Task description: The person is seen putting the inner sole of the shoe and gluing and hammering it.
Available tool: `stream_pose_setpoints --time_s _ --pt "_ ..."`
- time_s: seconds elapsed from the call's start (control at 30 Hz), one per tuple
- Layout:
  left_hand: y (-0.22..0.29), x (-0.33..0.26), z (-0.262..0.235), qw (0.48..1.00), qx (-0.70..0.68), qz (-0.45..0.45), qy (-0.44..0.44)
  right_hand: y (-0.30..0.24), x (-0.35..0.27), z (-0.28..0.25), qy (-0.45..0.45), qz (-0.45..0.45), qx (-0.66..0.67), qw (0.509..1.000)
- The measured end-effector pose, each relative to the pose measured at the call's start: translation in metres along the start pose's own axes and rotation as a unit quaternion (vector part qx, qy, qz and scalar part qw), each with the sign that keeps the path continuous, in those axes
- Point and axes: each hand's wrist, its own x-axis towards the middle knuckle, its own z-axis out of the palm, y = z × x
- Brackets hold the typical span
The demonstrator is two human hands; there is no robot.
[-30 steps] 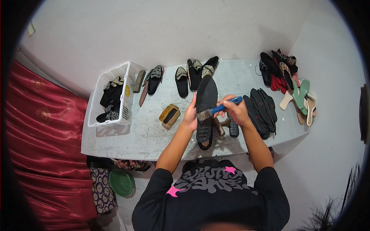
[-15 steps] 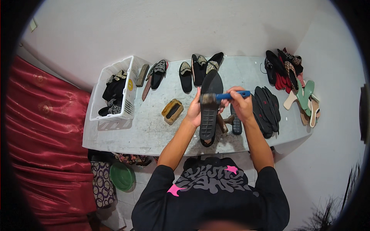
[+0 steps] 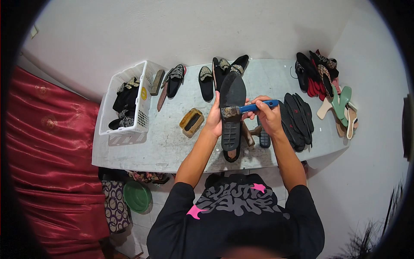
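My left hand (image 3: pixel 214 118) grips a black shoe sole (image 3: pixel 233 88) by its left edge, holding it above the table with its ribbed heel part toward me. In my right hand (image 3: pixel 268 117) is a paintbrush (image 3: pixel 259 106) with a blue handle. The brush's worn, stained head lies across the middle of the sole, seemingly touching it. Partly hidden beneath the sole is a black shoe (image 3: pixel 231 156). A hammer-like tool (image 3: pixel 248 135) and another ribbed black sole (image 3: pixel 264 137) rest close to my right hand. Left of my hands stands a stained yellowish container (image 3: pixel 192 122) with a dark inside.
A white basket (image 3: pixel 141 101) of shoes stands on the left of the table (image 3: pixel 166 149). Black embellished loafers (image 3: pixel 206 84) line the back. Stacked black soles (image 3: pixel 297 123) lie to the right, with piled shoes (image 3: pixel 317 75) and green sandal parts (image 3: pixel 343 105) beyond.
The sole has shifted slightly away from me, uncovering more of the shoe beneath. The brush head has moved a little down and left over the sole.
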Motion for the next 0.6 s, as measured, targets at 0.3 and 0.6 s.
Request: stream_pose_setpoints --time_s 0.3,0.6 --pt "0.005 0.005 -0.011 1.0 -0.02 0.003 0.02 0.0 -0.016 -0.005 -0.064 0.018 -0.036 0.997" --pt "0.016 0.012 -0.008 1.0 -0.014 0.002 0.007 0.009 -0.015 -0.003 -0.013 -0.002 0.013 1.0"
